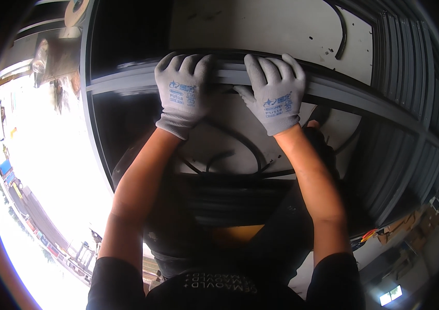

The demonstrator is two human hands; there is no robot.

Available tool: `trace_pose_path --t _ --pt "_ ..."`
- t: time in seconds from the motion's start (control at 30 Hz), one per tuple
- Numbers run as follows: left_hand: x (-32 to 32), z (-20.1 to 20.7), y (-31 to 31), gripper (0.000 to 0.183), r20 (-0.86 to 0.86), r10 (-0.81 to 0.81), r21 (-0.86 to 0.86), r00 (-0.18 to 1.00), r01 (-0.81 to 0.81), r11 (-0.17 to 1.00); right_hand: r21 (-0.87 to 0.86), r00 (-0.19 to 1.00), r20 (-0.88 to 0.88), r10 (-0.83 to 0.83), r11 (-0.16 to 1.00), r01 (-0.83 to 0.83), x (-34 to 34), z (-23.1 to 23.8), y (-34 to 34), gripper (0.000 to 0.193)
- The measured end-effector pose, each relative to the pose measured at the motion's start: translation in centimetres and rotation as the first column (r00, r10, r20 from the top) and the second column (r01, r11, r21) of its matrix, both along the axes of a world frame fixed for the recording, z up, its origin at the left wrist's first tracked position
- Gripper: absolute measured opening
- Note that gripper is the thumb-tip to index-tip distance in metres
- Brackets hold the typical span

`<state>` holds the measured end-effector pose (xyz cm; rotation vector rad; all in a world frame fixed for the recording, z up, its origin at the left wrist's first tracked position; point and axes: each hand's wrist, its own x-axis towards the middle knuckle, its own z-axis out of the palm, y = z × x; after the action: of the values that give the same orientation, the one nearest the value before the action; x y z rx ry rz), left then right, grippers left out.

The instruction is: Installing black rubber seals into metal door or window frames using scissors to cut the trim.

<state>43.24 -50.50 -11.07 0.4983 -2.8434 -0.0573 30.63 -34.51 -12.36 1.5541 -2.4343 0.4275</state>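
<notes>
A long dark grey metal frame bar (229,74) crosses in front of me, part of a larger grey frame. My left hand (183,93), in a light grey work glove, is closed over it, fingers curled over the far edge. To its right, my right hand (277,93), gloved alike, grips the same bar with its thumb on the near side. A short stretch of bare bar shows between the two hands. The fingertips are hidden behind the far edge. Thin black strips (253,147) lie curled on the pale floor below the bar.
Grey metal profiles (416,67) stand stacked on the right. Another black strip (342,33) lies on the pale floor beyond the bar, among small dark scraps. A tape roll (76,12) sits at the upper left. Cardboard pieces (405,223) lie at the lower right.
</notes>
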Motion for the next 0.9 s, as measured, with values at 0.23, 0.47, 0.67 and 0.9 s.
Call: trace_pose_path --t 0.23,0.47,0.67,0.9 --pt "0.3 1.0 -0.1 0.061 0.165 0.066 -0.015 0.984 -0.064 0.998 0.028 0.998 0.007 -0.068 0.997 0.067 0.7 0.8 -0.4 0.063" --pt "2.8 0.4 -3.0 0.057 0.076 0.072 0.026 0.995 -0.074 0.997 0.005 0.998 0.053 0.031 0.999 -0.032 2.8 0.6 -3.9 0.061" --pt "2.9 -0.3 -2.6 0.05 -0.044 0.099 0.039 0.994 -0.097 0.995 -0.093 1.0 0.017 0.017 0.996 -0.016 3.2 0.0 -4.3 0.054" --pt "2.8 0.0 -2.5 0.056 0.069 0.085 -0.033 0.994 -0.083 0.996 0.02 0.999 -0.039 -0.02 1.0 0.02 3.2 -0.6 -4.1 0.067"
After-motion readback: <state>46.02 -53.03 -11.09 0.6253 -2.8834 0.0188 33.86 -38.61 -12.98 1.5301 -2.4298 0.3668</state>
